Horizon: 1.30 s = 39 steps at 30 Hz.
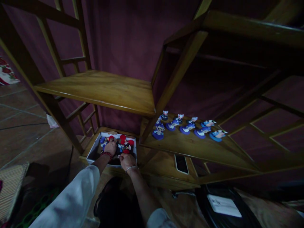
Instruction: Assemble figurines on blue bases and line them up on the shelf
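A shallow white box (94,146) on the low shelf holds several small figurines (127,144), some with red round bases and some blue. Inside it, my left hand (111,147), with a red bead bracelet at the wrist, reaches down among them. Its fingers are bent beside a red base, and what they grip is too small to name. At the box's near right side is my right hand (127,160), with a silver bangle. Those fingers are closed together near the figurines; their tips are partly hidden and what they hold is unclear.
On the shelf to the right stand rows of figurines (187,127) with blue and purple bases. A phone (181,164) lies on the lower board. Above the box juts a wooden shelf (102,90). A black bag-like object (225,218) is at lower right.
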Motion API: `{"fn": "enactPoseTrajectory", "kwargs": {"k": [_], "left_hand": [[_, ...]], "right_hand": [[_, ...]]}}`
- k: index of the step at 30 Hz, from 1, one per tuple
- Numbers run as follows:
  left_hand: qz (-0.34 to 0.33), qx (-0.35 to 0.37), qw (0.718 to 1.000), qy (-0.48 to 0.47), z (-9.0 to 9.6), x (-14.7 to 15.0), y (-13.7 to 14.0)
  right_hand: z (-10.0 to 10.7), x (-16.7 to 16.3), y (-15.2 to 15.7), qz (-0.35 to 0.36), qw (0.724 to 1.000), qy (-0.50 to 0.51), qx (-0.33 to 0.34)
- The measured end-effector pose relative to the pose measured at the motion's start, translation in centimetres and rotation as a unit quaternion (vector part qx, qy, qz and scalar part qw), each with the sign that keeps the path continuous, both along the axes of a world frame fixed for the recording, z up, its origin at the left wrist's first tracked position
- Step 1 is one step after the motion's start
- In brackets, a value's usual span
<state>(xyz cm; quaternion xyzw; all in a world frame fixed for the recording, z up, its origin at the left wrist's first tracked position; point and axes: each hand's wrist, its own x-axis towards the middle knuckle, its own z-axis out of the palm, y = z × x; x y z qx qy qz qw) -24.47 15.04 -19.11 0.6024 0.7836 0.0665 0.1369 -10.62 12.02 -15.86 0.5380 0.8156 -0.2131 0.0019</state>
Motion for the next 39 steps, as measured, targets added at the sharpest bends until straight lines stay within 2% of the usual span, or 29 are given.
{"fn": "enactPoseTrajectory", "kwargs": {"k": [22, 39], "left_hand": [[0.023, 0.01, 1.0, -0.008, -1.1, -0.6, 0.7], [0.019, 0.019, 0.999, -0.029, -0.5, -0.4, 0.3]], "right_hand": [[0.4, -0.2, 0.1, -0.003, 1.0, -0.03, -0.002], [0.6, 0.1, -0.4, -0.005, 1.0, -0.002, 0.01]]}}
